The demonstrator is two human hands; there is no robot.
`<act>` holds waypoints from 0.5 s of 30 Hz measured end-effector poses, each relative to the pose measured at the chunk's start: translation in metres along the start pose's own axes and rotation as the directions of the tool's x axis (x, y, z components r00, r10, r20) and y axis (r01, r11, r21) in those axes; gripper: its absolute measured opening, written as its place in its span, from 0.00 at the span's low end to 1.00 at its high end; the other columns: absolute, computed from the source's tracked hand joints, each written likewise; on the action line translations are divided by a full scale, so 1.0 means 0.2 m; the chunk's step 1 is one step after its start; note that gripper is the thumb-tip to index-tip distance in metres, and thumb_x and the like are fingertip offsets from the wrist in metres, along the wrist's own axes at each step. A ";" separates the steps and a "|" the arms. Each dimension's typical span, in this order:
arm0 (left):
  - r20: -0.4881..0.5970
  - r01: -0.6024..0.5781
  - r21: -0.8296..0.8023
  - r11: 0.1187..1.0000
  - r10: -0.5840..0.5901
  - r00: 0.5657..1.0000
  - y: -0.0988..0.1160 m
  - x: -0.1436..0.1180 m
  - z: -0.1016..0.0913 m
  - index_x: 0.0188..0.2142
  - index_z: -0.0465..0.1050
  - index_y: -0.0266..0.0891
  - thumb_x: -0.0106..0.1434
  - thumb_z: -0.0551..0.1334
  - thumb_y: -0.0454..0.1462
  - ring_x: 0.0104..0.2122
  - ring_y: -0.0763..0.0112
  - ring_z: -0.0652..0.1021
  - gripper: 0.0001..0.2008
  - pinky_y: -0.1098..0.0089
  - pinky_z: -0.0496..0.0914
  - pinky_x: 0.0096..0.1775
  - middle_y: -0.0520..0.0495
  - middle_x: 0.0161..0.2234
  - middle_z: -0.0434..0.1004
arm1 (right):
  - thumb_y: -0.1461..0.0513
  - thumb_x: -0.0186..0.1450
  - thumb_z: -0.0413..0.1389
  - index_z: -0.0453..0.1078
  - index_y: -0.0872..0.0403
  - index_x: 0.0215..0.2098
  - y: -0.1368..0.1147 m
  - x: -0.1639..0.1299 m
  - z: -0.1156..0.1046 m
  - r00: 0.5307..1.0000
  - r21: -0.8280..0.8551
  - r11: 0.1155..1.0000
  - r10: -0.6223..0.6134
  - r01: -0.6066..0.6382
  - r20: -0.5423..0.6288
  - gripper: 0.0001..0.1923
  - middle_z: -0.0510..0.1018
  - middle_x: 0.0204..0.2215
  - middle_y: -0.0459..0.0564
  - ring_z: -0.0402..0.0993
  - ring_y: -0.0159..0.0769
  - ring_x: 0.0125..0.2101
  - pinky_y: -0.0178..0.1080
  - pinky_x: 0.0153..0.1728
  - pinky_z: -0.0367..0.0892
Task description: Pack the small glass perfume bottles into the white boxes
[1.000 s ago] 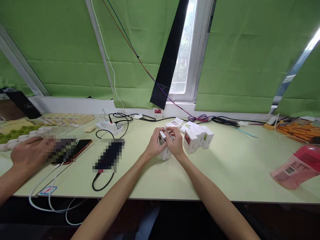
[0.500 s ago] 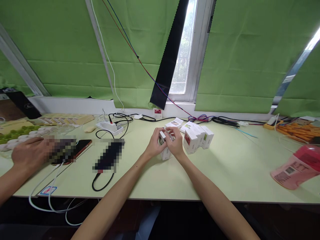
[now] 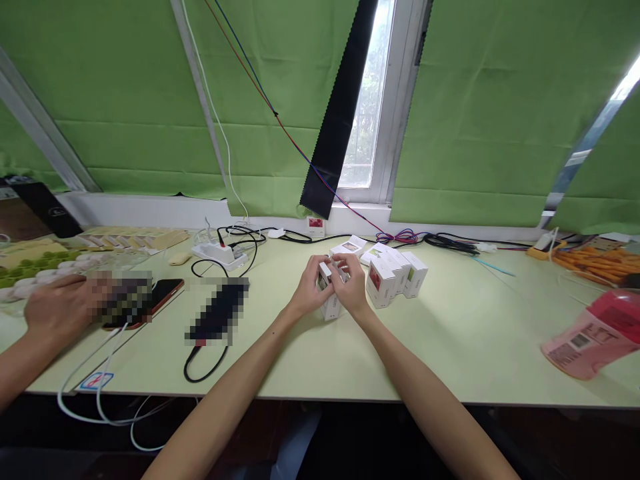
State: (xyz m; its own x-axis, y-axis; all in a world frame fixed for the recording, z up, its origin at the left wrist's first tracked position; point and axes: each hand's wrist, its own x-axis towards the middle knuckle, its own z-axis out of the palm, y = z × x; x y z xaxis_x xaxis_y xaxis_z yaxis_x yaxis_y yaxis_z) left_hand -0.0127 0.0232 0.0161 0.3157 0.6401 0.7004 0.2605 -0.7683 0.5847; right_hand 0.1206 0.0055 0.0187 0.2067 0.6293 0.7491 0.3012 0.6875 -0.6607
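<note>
Both of my hands close around a small white box (image 3: 331, 309) that stands on the pale table (image 3: 300, 363). My left hand (image 3: 311, 288) grips its left side, the thumb across the front near the top. From the right, my right hand (image 3: 351, 285) curls over the upper part, fingertips meeting those of the left. The fingers hide most of the box's top. Just right of my right hand, several similar white boxes (image 3: 383, 283) with printed pictures stand in a group. Behind my hands lies another white box (image 3: 353, 245) with a picture on it.
At the left, another person's hand (image 3: 55, 307) rests by a phone (image 3: 160, 300). Nearer me lies a blurred dark phone (image 3: 220, 310) on a black cable. A power strip (image 3: 220, 253) and cables (image 3: 445, 242) line the back. A pink bottle (image 3: 593, 333) stands right, before orange sticks (image 3: 595, 263).
</note>
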 end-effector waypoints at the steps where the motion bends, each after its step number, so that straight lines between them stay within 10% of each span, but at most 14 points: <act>1: 0.001 -0.002 0.001 1.000 0.002 1.000 0.00 0.00 0.00 0.51 0.64 0.44 0.63 0.63 0.40 0.45 0.62 0.76 0.17 0.61 0.74 0.44 0.45 0.47 0.71 | 0.57 0.67 0.57 0.71 0.52 0.41 0.00 0.00 0.00 1.000 -0.001 1.000 0.000 0.000 0.000 0.07 0.77 0.40 0.51 0.74 0.37 0.36 0.41 0.38 0.72; 15: 0.002 -0.005 -0.002 1.000 0.005 1.000 0.00 0.00 0.00 0.50 0.64 0.45 0.64 0.63 0.40 0.46 0.62 0.76 0.16 0.60 0.74 0.46 0.45 0.47 0.71 | 0.57 0.67 0.57 0.71 0.51 0.41 -0.01 0.00 0.00 1.000 0.002 1.000 0.009 -0.009 0.007 0.07 0.77 0.40 0.51 0.74 0.37 0.36 0.41 0.38 0.72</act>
State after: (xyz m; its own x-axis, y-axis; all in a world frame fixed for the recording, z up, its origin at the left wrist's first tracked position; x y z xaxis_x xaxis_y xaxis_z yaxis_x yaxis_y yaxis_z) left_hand -0.0130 0.0234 0.0160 0.3190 0.6364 0.7023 0.2573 -0.7713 0.5821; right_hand 0.1207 0.0045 0.0204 0.2030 0.6383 0.7425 0.2973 0.6823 -0.6678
